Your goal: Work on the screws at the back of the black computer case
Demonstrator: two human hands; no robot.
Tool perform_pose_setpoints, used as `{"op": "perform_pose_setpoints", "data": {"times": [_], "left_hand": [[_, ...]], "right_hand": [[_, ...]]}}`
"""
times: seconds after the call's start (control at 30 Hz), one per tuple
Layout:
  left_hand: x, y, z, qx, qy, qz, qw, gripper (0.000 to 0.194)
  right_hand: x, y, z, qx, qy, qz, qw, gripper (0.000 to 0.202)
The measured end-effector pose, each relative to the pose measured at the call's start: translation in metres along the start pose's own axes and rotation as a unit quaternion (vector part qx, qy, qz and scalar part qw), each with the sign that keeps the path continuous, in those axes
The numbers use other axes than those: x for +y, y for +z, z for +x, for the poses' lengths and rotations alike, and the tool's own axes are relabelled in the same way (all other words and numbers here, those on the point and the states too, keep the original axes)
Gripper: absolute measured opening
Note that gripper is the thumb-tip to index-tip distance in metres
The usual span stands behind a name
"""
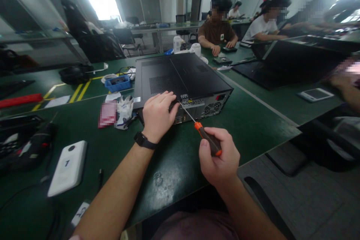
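While clasping an orange-and-brown screwdriver with a slim metal shaft (pixel 209 139) firmly by its handle in the closed right hand (pixel 221 155), leaning the left hand (pixel 158 116), with a black strapped wristwatch (pixel 144 140) behind it, on a black, flat, boxy metal computer case (pixel 174 69). Left fingers bent over the near edge, just beside the shaft's tip; impossible to tell whether pinching anything there. Judging by the tip's place, probably working at a screw on the grey perforated fan panel (pixel 210 108); loosening or tightening, cannot tell. Next, likely need to keep the shaft in line, press steadily and twist from the right wrist. Pointing the screwdriver forward and leftward, long axis slanting from lower-right handle up to the panel. Straight ahead, case lying flat on a dark green tabletop (pixel 253 135), panel towards the body and angled slightly right; long axis hard to judge at this slant. Farther out, to the left, a crumpled white-and-grey cloth glove (pixel 123 111) and a shallow blue plastic tray (pixel 120 84); beyond the case, a co-worker in a brown shirt (pixel 218 35).
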State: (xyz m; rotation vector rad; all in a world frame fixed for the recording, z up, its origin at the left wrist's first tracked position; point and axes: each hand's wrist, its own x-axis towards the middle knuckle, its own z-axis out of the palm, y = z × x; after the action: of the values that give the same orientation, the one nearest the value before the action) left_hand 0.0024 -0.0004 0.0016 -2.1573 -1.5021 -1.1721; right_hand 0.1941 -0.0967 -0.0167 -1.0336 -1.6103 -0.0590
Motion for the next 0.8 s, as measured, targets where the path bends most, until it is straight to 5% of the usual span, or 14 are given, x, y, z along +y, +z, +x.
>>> {"op": "perform_pose_setpoints", "data": {"times": [0.8], "left_hand": [[0.0017, -0.0013, -0.0001, -0.001, -0.002, 0.007, 1.000, 0.019]], "right_hand": [[0.0001, 0.0012, -0.0037, 0.006, 0.026, -0.034, 0.999, 0.017]]}}
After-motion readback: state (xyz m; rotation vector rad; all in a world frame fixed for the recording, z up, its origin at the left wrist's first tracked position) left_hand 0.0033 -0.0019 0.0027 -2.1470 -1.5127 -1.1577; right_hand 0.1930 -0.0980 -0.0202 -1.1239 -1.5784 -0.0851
